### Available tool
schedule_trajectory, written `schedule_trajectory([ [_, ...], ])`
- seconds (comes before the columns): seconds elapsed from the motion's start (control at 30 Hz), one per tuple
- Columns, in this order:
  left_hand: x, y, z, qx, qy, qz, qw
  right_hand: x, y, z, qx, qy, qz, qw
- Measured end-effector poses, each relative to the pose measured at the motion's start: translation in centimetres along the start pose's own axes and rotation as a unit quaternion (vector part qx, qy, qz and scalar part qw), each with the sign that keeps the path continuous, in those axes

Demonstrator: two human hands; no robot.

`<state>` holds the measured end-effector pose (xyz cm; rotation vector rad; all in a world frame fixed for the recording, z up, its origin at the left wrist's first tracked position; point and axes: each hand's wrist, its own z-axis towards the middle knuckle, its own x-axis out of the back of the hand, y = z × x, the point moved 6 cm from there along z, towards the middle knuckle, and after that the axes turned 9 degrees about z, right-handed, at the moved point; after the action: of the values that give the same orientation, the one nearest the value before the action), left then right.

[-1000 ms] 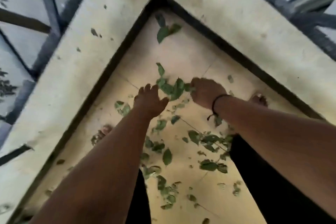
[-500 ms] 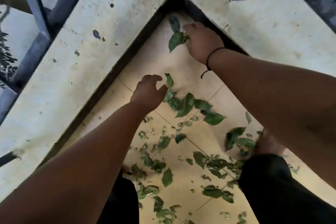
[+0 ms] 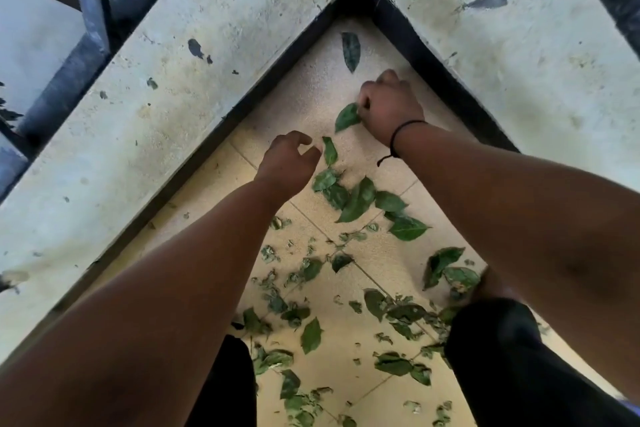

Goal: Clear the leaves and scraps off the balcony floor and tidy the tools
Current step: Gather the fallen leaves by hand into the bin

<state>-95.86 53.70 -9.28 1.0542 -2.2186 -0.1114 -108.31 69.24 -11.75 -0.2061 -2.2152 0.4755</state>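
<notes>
Pinching a green leaf point(image 3: 347, 117): right hand point(image 3: 389, 107), fingertips hidden | left hand point(image 3: 287, 161) loosely curled, empty | floor leaves point(image 3: 356, 199) partly hidden by legs.

Floor corner point(image 3: 311, 87) hemmed by the raised ledge point(image 3: 145, 135) on both sides, bare tile only between the dark leaf point(image 3: 350, 50) at the corner's tip and the leaf cluster point(image 3: 360, 199) nearer the person, scraps point(image 3: 311, 336) littering tile beyond.
</notes>
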Motion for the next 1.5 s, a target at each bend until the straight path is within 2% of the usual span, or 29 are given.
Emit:
schedule_trajectory([
  [0.13, -0.3, 0.2, -0.4, -0.006, 0.006, -0.034, 0.999, -0.5, 1.1, -3.0, -0.067, -0.001, 0.243, 0.968],
  [0.3, 0.7, 1.6, -0.4, -0.008, 0.002, -0.194, 0.981, -0.9, 1.0, -6.9, -0.146, -0.125, 0.443, 0.876],
  [0.4, 1.1, 3.0, -0.7, 0.023, -0.092, -0.341, 0.935, -0.3, -0.8, -8.8, -0.126, -0.214, 0.49, 0.836],
  [0.47, 0.5, 3.9, -1.4, 0.068, -0.214, -0.428, 0.875, 0.6, -2.6, -9.6, -0.099, -0.251, 0.502, 0.821],
  [0.53, 0.1, 4.5, -2.4, 0.078, -0.311, -0.476, 0.818, 1.8, -4.3, -10.1, -0.073, -0.25, 0.487, 0.834],
  [0.6, 0.0, 4.6, -2.9, 0.066, -0.35, -0.521, 0.776, 3.0, -5.4, -10.2, -0.059, -0.21, 0.448, 0.867],
  [0.67, 0.3, 4.6, -3.1, 0.061, -0.357, -0.573, 0.735, 4.5, -6.1, -9.7, -0.06, -0.146, 0.429, 0.889],
  [0.77, 1.0, 4.2, -2.6, 0.067, -0.321, -0.632, 0.702, 5.8, -5.6, -7.6, -0.119, -0.075, 0.48, 0.866],
  [0.83, 1.2, 3.6, -2.1, 0.08, -0.291, -0.652, 0.696, 5.8, -4.5, -5.2, -0.17, -0.037, 0.478, 0.861],
  [0.97, 1.2, 1.6, -1.5, 0.111, -0.244, -0.624, 0.734, 4.8, -3.1, 0.8, -0.189, 0.029, 0.337, 0.922],
  [1.03, 0.9, 0.7, -1.4, 0.12, -0.233, -0.62, 0.739, 3.8, -3.7, 2.9, -0.184, 0.029, 0.273, 0.944],
  [1.1, 0.5, 0.2, -1.6, 0.118, -0.24, -0.623, 0.735, 2.7, -4.1, 4.2, -0.185, 0.01, 0.243, 0.952],
  [1.23, -0.2, -0.1, -2.3, 0.121, -0.248, -0.645, 0.713, 2.2, -2.6, 4.6, -0.211, 0.032, 0.192, 0.958],
  [1.37, -0.5, -0.7, -2.1, 0.146, -0.19, -0.668, 0.705, 0.7, -0.3, 3.0, -0.238, 0.031, 0.184, 0.953],
  [1.43, -0.6, -0.7, -2.1, 0.157, -0.177, -0.675, 0.699, 0.1, 0.7, 2.4, -0.223, 0.045, 0.187, 0.956],
  [1.5, -0.9, -0.5, -2.2, 0.163, -0.17, -0.671, 0.703, 0.4, 0.5, 2.0, -0.164, 0.08, 0.172, 0.968],
])
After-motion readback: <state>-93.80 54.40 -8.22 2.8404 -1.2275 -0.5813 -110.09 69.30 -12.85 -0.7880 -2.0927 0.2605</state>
